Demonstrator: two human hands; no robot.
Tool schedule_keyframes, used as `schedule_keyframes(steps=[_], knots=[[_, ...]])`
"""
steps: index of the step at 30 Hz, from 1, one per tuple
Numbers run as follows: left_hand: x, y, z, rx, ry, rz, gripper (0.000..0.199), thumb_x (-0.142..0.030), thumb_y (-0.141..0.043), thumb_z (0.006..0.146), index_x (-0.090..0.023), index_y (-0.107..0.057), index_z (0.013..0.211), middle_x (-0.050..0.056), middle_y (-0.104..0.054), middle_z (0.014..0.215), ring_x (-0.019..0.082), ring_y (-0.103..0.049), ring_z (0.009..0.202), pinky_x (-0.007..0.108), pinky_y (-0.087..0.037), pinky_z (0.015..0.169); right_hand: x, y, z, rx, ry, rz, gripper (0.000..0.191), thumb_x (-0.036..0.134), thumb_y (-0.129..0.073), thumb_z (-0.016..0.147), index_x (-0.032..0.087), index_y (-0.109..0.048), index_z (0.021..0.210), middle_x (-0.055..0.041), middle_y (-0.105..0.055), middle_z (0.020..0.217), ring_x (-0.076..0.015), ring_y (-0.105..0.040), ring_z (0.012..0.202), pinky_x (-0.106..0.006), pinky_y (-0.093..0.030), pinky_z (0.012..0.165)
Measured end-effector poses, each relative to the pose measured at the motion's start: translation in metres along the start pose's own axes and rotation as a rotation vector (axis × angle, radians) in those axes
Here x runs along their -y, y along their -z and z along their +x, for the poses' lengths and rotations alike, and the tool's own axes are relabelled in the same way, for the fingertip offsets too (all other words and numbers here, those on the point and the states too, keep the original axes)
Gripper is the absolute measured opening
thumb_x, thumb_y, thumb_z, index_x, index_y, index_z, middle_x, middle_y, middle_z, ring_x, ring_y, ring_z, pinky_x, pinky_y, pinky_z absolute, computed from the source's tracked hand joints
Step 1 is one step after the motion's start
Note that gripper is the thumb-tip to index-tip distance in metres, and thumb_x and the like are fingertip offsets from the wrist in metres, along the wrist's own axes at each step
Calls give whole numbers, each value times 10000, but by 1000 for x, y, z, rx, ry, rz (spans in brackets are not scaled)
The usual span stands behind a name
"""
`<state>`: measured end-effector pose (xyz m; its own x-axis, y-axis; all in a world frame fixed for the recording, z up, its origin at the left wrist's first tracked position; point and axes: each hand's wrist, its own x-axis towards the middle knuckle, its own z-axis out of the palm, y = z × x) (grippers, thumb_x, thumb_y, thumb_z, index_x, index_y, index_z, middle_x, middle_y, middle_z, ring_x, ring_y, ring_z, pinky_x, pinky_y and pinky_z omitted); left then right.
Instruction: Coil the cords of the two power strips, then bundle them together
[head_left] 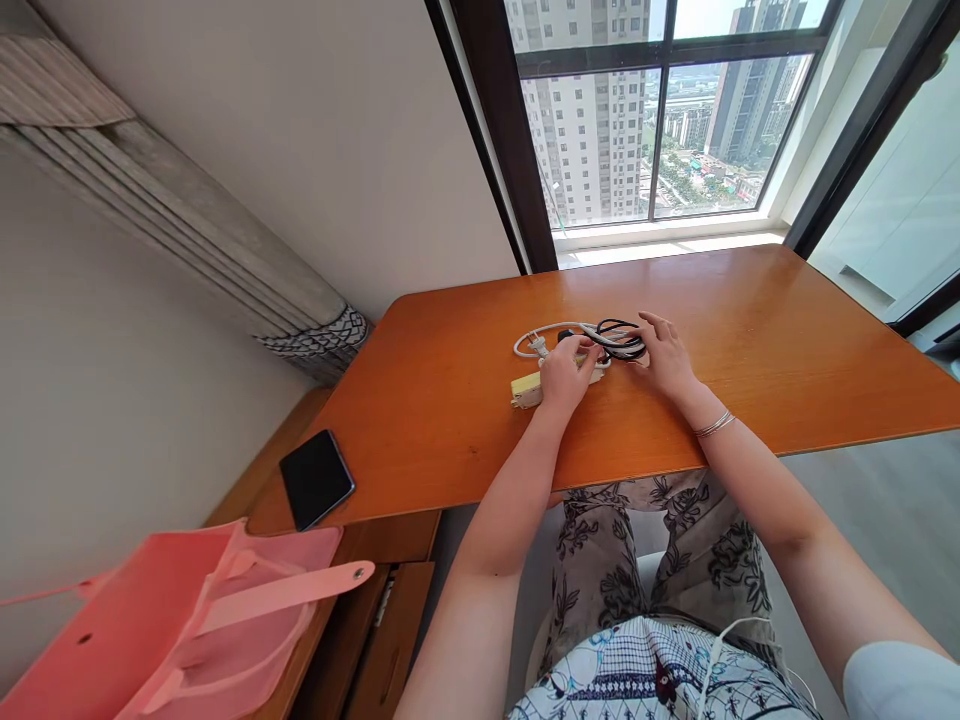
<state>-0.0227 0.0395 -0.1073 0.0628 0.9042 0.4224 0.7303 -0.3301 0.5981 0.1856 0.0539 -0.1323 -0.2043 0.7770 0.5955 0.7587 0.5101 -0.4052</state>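
A bundle of black and white cables (616,342) lies in loops on the brown table, between my two hands. My left hand (568,378) is closed in a pinch at the bundle's near left side, just over a pale yellow and white power strip (526,388) that it partly covers. Beside its knuckles is a white plug (538,346). On the other side, my right hand (666,358) curls round the right end of the loops, thumb below and fingers above. Exactly which strand each hand pinches is hidden by the fingers.
A black tablet or phone (316,479) rests at the table's left edge. Below it, a pink open bag (217,620) stands beside wooden drawers (390,630). The wooden table (450,420) reaches the window (660,130) at the back. A tied curtain (300,290) hangs left.
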Motion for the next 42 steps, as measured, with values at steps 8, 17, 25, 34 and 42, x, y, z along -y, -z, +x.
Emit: schedule_keyframes(steps=[8,17,25,34,42], knots=[[0,3,-1,92,-23,64,419,-273,-560,916,-216,-607,1328,75,-725,1291,252,-679,1198,395,-504,1021,1,-1,6,10,-97,-3,295,503,-571,958,225,-672,955,-156,-720,1058,-331,-592,1113,-462,-487,960],[-1,2,0,160,-102,225,411,-386,-563,925,-183,-677,1263,126,-708,1310,335,-634,1234,484,-466,1065,0,-3,6,-196,-474,371,417,643,-509,925,260,-563,770,-7,-596,698,-196,-550,730,-308,-428,745],[1,4,1,154,-118,219,438,-349,-555,924,-159,-668,1302,126,-681,1365,317,-609,1282,477,-432,1118,-10,-9,12,-230,-881,890,412,646,-591,845,241,-566,917,23,-592,665,-176,-635,588,-289,-439,537],[0,4,0,126,-175,236,286,-321,-613,899,-186,-730,1122,127,-665,1241,299,-595,1203,449,-455,1087,-11,-8,12,-245,-881,826,332,533,-557,859,224,-579,978,-42,-672,911,-162,-624,749,-267,-465,621],[-2,5,-2,158,-272,276,287,-326,-629,898,-193,-745,1124,110,-709,1208,291,-585,1203,439,-449,1090,-16,5,7,-281,-411,139,461,187,-517,849,214,-623,1297,-127,-551,1402,-232,-613,1152,-396,-516,987]])
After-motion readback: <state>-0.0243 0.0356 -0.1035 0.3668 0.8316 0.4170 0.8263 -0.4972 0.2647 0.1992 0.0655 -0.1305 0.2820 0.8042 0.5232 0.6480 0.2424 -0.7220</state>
